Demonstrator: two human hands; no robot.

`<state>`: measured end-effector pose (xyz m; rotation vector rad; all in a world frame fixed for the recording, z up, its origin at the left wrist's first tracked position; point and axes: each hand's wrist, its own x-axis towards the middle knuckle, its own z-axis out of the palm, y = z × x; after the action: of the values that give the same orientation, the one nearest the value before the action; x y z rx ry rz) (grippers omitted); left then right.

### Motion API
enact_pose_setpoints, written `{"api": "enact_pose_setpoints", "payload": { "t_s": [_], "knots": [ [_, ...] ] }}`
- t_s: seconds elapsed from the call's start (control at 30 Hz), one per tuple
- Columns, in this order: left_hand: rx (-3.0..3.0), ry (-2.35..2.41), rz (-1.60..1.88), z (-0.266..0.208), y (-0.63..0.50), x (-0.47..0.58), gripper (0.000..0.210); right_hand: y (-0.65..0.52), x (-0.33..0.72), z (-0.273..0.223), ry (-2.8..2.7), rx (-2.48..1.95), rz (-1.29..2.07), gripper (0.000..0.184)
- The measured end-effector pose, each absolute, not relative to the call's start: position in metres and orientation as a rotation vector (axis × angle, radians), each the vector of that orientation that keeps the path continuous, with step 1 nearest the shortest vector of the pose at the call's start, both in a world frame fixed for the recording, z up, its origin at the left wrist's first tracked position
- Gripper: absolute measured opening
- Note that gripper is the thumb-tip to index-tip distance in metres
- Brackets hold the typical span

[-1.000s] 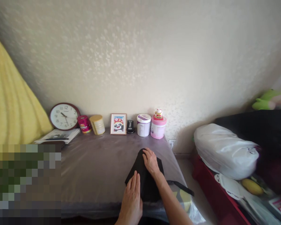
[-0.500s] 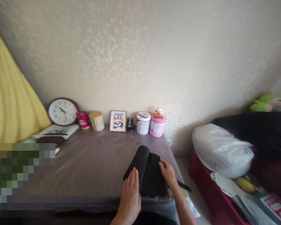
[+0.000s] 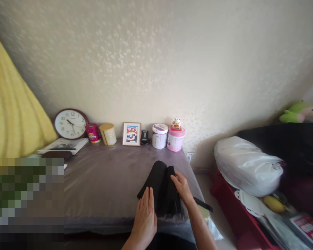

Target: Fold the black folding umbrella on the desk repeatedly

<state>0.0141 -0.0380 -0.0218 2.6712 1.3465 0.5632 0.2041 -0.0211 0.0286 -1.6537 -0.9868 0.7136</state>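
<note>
A folded black fabric piece (image 3: 158, 177) lies near the front right corner of the covered table, and its exact kind I cannot make out. My left hand (image 3: 145, 213) rests flat on its left part, fingers stretched out side by side. Along the right edge, my right hand (image 3: 181, 184) pinches the fabric, which is raised and turned inward there. A dark strap-like strip (image 3: 203, 205) sticks out past my right forearm; whether it belongs to the fabric is hidden.
The table (image 3: 106, 180) has a plastic cover. Along the wall stand a clock (image 3: 71, 124), a magenta tin (image 3: 93, 133), a yellow can (image 3: 107, 134), a framed panda picture (image 3: 131, 134), a white tub (image 3: 160, 136) and a pink-lidded tub (image 3: 175, 140). A red bin (image 3: 232, 211) stands right.
My right hand has moved slightly left and up, bringing the fabric's right edge inward, so the right part looks narrower. My left hand stays almost in place.
</note>
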Motion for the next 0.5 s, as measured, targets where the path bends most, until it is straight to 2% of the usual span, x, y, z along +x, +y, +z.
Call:
{"api": "enact_pose_setpoints", "payload": {
  "t_s": [0.3,0.5],
  "knots": [
    [2.630,1.329,0.583,-0.029,-0.036,0.014,0.086,0.024,0.167,0.027,-1.001,-1.565,0.669,0.040],
    [2.629,1.308,0.634,-0.033,-0.032,0.012,0.069,0.039,0.151,0.018,-1.078,-1.683,0.652,0.036]
  ]
}}
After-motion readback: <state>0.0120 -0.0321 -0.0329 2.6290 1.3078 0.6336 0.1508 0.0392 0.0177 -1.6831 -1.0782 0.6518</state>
